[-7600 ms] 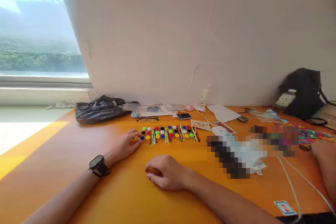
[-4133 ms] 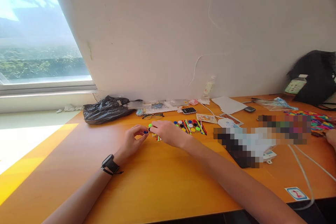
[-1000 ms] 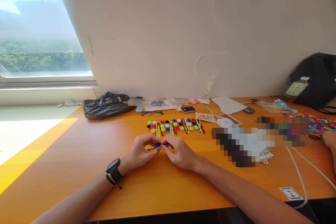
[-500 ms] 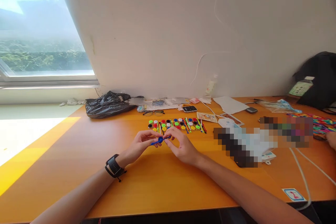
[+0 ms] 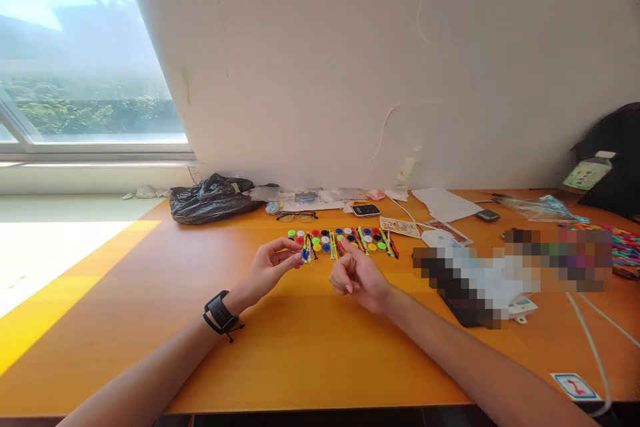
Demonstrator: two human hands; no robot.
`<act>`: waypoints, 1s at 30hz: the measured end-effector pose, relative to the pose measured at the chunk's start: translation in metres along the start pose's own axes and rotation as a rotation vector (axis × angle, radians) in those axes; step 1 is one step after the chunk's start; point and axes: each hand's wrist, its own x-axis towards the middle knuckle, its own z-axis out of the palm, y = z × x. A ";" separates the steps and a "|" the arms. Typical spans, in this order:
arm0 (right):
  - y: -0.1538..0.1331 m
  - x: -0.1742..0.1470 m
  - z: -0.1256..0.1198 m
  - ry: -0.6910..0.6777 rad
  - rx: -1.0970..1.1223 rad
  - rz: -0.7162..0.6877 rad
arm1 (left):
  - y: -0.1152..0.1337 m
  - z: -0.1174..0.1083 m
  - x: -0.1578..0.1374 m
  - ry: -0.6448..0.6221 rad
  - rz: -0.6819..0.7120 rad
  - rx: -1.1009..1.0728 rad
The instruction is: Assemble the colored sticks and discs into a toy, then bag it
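Note:
My left hand [image 5: 277, 267] pinches a small blue round plastic piece [image 5: 305, 255] between thumb and fingertips, above the near left end of the colourful rows. My right hand [image 5: 359, 279] is apart from it, to the right, with its fingers curled in and the thumb sticking up. Whether anything lies inside those curled fingers is hidden. Just beyond both hands, small round discs [image 5: 315, 247] in yellow, green, red, white, blue and black lie in groups. Thin coloured plastic sticks [image 5: 385, 240] lie between the groups.
Behind the rows lie eyeglasses [image 5: 297, 216], a black plastic bag [image 5: 215, 200] and a black-and-white device [image 5: 367, 210]. Paper [image 5: 445, 203], cards [image 5: 400, 227] and a white cable [image 5: 593, 340] are to the right. A pile of coloured sticks [image 5: 627, 250] sits at the far right.
My right hand has let go of the blue piece and drawn right, its fingers curling in. My left hand keeps the piece. The view has shifted slightly left.

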 end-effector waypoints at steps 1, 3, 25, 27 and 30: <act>-0.001 0.000 -0.001 0.020 0.031 -0.029 | 0.000 0.000 0.000 0.006 -0.003 0.001; -0.002 0.001 -0.003 0.091 0.067 -0.065 | 0.002 0.000 0.000 0.006 -0.012 0.015; 0.019 -0.001 0.007 0.200 -0.713 -0.279 | 0.005 0.002 -0.001 -0.008 -0.083 0.039; 0.021 -0.001 0.005 0.195 -0.766 -0.294 | 0.006 0.002 -0.001 -0.002 -0.093 0.028; 0.024 -0.002 0.002 0.180 -0.876 -0.338 | 0.008 0.003 -0.002 -0.011 -0.113 -0.014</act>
